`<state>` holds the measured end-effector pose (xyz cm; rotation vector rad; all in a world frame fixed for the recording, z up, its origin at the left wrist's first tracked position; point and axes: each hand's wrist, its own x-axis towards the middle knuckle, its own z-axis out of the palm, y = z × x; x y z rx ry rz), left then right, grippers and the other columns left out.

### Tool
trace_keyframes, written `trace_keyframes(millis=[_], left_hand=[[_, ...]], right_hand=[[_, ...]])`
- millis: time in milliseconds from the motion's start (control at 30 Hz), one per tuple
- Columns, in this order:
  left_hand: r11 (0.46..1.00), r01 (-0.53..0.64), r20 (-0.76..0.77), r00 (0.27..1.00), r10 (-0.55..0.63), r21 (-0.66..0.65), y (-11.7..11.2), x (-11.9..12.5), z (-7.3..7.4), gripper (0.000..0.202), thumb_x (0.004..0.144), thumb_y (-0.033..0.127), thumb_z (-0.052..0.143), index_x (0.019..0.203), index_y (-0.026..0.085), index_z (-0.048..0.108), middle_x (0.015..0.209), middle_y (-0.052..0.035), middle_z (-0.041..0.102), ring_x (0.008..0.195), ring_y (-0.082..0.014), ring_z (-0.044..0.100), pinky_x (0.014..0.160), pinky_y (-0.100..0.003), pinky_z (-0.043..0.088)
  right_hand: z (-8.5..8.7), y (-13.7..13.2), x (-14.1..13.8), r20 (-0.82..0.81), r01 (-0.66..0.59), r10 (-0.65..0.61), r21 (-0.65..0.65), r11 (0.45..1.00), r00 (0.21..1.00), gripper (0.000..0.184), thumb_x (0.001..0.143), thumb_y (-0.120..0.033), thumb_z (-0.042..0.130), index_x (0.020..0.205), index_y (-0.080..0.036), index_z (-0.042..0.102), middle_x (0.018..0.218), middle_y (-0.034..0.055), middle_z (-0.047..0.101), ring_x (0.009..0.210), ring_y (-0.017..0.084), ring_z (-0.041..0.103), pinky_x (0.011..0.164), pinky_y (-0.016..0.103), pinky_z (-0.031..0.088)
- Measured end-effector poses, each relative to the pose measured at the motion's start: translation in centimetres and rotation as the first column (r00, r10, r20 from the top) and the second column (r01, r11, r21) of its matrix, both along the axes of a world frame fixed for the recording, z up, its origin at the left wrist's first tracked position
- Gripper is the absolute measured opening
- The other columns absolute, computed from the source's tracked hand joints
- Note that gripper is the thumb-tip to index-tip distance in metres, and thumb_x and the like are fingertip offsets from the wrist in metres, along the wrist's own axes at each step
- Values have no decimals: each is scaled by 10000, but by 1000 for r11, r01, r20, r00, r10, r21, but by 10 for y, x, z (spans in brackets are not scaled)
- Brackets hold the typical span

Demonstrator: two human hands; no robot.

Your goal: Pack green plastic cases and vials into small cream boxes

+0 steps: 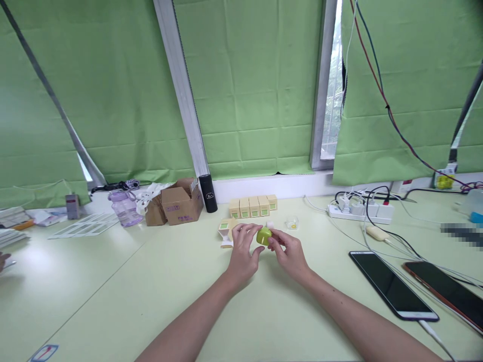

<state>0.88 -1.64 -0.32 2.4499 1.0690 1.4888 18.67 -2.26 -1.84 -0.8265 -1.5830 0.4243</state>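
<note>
A small, glossy green rounded object (263,236) is held up over the table between my two hands; its exact kind I cannot make out. My left hand (243,254) curves around its left side, index finger at the top and thumb below. From the right, my right hand (290,253) pinches it with thumb and fingers. Just behind my left hand lies an opened small cardboard box (226,229), partly hidden by the fingers. A small clear container (292,222) with something yellow in it sits beyond my right hand. Behind the green object a small white item shows in part.
Several small tan boxes (249,207) stand in a row near the wall. To their left are a black tumbler (208,193), a cardboard carton (182,203) and a purple bottle (126,207). A power strip (360,212), cables and two phones, one white-framed (392,284), lie at right.
</note>
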Motion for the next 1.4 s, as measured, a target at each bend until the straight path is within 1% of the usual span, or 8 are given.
trace_keyframes(millis=[267,467,633,767,900,1033,1200,1400], left_hand=[[999,-21,60,998,24,-42,7,1,-4,416,891,133,697,1267,309,668,1243,-75,624,1269,-297,466,1086,-509,445],[978,10,248,968,43,-210,11,0,0,446,784,142,792,1194,297,715,1196,-61,675,1245,-290,515,1085,-495,428],[943,67,385,921,68,-327,24,-5,-4,453,732,247,826,1176,267,735,1208,-79,696,1167,-271,592,959,-410,471],[875,273,535,845,-19,-400,32,-10,-6,516,736,367,830,1213,222,698,1240,-111,715,1133,-269,642,911,-384,491],[797,457,691,720,-71,-395,31,-11,-4,586,712,398,859,1225,198,660,1188,-109,723,1022,-233,671,880,-359,511],[758,527,752,655,-75,-383,28,-10,-1,629,674,362,885,1229,209,632,1070,-77,744,954,-207,676,859,-338,499],[751,534,758,648,-68,-389,29,-11,-1,617,637,336,901,1163,203,608,1079,-95,761,961,-231,700,872,-362,501],[753,510,744,668,-40,-417,29,-12,-4,612,620,297,911,1142,213,602,1136,-105,771,983,-240,706,903,-356,486]], right_hand=[[4,-5,-2,-10,-4,3,-80,997,1000,275,1021,-406,549,1042,-206,735,773,30,726,632,176,673,596,287,560],[-5,6,10,135,183,-171,-83,980,976,254,1015,-352,509,909,-221,700,704,13,704,593,186,639,571,297,484],[-16,20,17,404,408,-362,-31,913,840,118,920,-198,590,831,-242,654,773,12,718,718,210,656,633,302,431],[-20,35,19,558,482,-430,61,874,710,116,893,-137,636,822,-229,638,781,36,707,786,233,633,674,320,408],[-19,54,19,632,469,-437,129,874,640,220,872,-66,639,1030,-211,686,967,86,748,939,276,621,800,373,422],[-17,74,16,657,467,-441,150,871,611,446,867,-32,608,1286,-183,638,1197,155,716,1114,325,570,901,423,411],[-18,95,11,695,461,-407,121,879,593,530,894,-61,558,1420,-127,561,1228,199,706,1169,340,526,957,450,386],[-18,99,8,674,440,-335,17,898,658,458,909,-74,514,1351,-113,626,1101,203,753,1167,338,517,987,449,344]])
